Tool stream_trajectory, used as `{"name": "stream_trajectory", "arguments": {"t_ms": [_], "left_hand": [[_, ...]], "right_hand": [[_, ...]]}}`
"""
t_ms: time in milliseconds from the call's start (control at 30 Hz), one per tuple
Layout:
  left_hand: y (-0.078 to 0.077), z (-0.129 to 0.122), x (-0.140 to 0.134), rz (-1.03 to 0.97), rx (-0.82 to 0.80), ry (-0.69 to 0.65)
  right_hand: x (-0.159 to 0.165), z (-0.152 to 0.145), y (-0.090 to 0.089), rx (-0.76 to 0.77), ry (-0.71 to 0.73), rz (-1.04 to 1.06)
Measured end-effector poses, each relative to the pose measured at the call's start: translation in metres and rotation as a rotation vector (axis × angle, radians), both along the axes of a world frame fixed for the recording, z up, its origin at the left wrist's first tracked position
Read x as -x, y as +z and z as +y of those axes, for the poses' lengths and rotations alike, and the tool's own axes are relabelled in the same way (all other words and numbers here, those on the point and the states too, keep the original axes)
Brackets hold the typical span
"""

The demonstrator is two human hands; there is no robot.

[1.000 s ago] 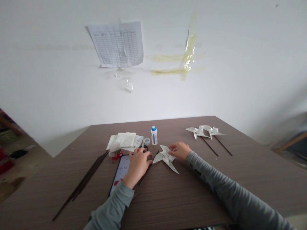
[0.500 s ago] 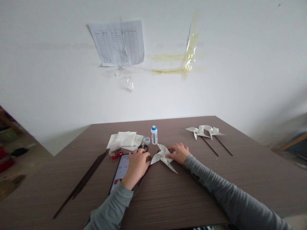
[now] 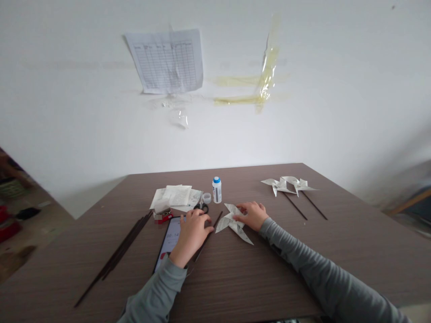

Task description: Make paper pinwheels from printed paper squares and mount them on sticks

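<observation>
My left hand (image 3: 195, 229) is beside the phone (image 3: 169, 233), partly over it. Its curled thumb and fingers grip a thin dark stick (image 3: 217, 220) lying at a slant on the table. Between the thumb and fingers of my right hand (image 3: 253, 215) is a pinwheel (image 3: 232, 223) folded from printed paper. Its pointed blades spread over the table just right of the stick, apart from it. Behind stands a white glue bottle (image 3: 217, 192) with a blue cap. Black-handled scissors (image 3: 202, 207) lie just beyond my left fingers.
Two finished-looking pinwheels on sticks (image 3: 296, 208) lie at the right. A bundle of dark sticks (image 3: 124, 244) rests at the left, below a pile of paper squares (image 3: 177, 196) and a small red box (image 3: 164, 217). A small round translucent container (image 3: 206, 197) is near the bottle.
My right hand has slid the paper pinwheel slightly right, away from the stick, so more of the stick shows. My left hand has hardly moved.
</observation>
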State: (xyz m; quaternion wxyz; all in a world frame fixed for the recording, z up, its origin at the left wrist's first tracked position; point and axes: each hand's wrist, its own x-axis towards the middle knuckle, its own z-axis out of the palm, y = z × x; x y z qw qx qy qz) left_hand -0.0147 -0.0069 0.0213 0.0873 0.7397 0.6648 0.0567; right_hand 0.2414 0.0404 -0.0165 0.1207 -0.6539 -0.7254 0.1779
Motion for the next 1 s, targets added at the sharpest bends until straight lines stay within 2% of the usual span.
{"name": "stream_trajectory", "arguments": {"t_ms": [333,600,867,1000], "left_hand": [[-0.012,0.004,0.000,-0.027,-0.078,0.002],[-0.008,0.001,-0.004,-0.013,-0.037,0.014],[-0.012,0.000,-0.005,-0.014,-0.061,0.053],[-0.008,-0.003,-0.006,0.010,-0.032,0.060]], "right_hand": [[0.000,0.000,0.005,0.027,0.032,-0.023],[0.001,-0.002,0.007,0.015,0.044,-0.003],[-0.005,-0.002,0.008,-0.013,0.071,0.035],[-0.008,-0.002,0.012,-0.008,0.083,0.038]]}}
